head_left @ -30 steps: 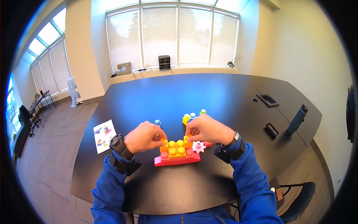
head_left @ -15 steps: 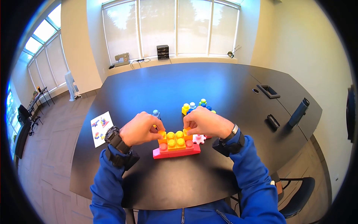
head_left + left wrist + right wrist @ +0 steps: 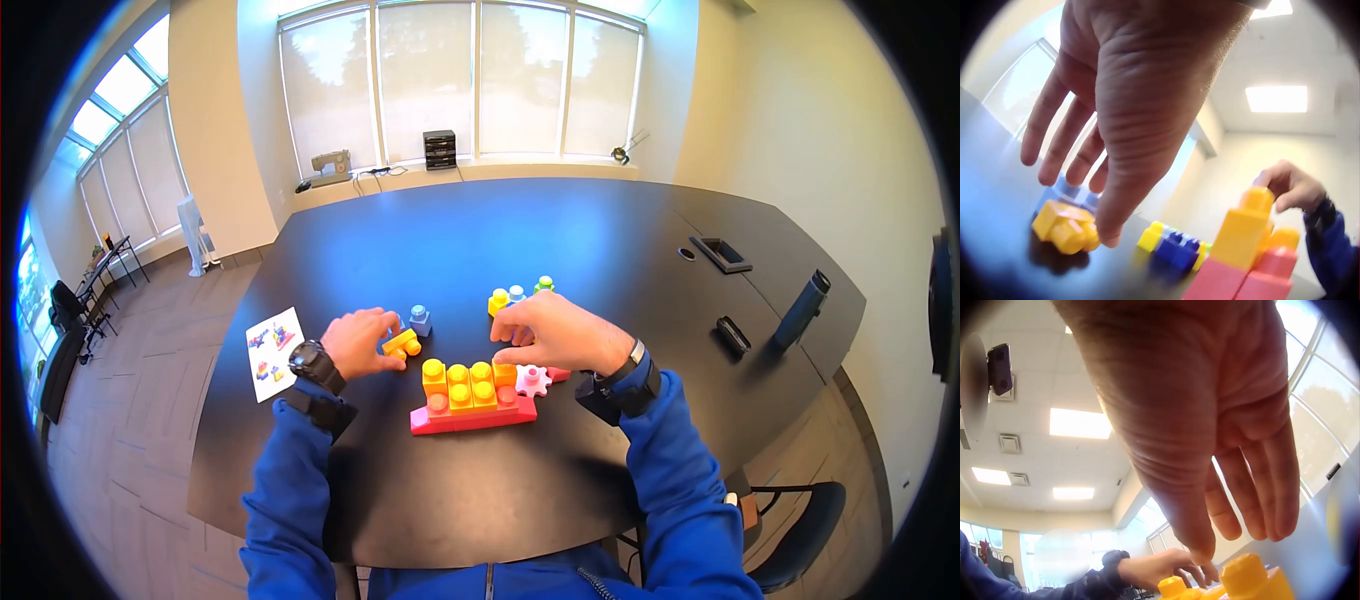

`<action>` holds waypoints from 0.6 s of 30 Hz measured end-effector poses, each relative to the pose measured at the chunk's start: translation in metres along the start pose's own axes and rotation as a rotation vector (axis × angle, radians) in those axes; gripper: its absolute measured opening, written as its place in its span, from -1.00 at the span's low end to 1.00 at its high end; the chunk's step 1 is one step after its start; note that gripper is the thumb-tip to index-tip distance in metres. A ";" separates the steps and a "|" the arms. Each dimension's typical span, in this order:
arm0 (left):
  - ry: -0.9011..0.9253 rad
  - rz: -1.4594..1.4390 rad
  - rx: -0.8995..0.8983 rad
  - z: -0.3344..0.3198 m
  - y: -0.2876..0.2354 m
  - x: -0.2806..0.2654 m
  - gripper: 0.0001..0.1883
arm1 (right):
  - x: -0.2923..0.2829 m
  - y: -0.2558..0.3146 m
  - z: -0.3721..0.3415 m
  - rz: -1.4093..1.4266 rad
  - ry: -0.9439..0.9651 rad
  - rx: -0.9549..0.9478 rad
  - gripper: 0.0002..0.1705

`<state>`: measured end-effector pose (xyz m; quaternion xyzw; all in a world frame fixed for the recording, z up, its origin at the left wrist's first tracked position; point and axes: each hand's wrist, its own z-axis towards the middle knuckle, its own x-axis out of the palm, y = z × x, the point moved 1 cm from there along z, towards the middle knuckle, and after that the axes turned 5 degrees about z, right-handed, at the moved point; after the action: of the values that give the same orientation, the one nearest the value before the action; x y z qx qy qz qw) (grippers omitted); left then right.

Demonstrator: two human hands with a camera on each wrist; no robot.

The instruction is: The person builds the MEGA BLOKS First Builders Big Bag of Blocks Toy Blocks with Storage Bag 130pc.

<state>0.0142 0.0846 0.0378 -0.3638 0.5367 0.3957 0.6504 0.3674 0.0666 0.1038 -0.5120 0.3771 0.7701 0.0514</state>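
A toy block build stands on the table before me. Its base is a long pink-red block (image 3: 472, 420) with sloped ends, topped by a row of yellow blocks (image 3: 460, 388) that rises at both ends. My left hand (image 3: 358, 345) is left of the build, fingers spread above a loose yellow block (image 3: 1060, 226) lying on its side, thumb tip close beside it. A blue block (image 3: 420, 321) stands just behind. Over the build's right end, my right hand (image 3: 568, 335) has relaxed fingers and thumb apart, with the thumb tip near the right raised yellow block (image 3: 1250, 578).
A pink gear piece (image 3: 533, 381) touches the build's right side in the head view. Several yellow, blue and green blocks (image 3: 498, 302) stand behind the right hand. A picture sheet (image 3: 270, 345) lies left; a black case (image 3: 733, 337) and a dark bottle (image 3: 803, 310) are right.
My left hand has let go of the build's left raised yellow block and moved left to the loose yellow block. The right hand has loosened from the right raised block and stays near it.
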 end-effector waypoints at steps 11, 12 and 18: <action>-0.075 -0.205 -0.048 0.007 0.008 -0.004 -0.58 | -0.006 -0.005 0.001 -0.006 -0.056 -0.029 -0.64; -0.125 -0.422 -0.058 0.004 0.004 -0.014 -0.63 | -0.006 -0.003 0.001 -0.028 -0.096 -0.052 -0.63; -0.169 -0.724 0.128 -0.011 -0.059 -0.059 -0.69 | 0.005 0.022 0.005 0.006 -0.324 -0.266 -0.59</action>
<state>0.0562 0.0428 0.0966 -0.4547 0.3412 0.1346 0.8116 0.3514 0.0523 0.1118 -0.3825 0.2604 0.8856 0.0414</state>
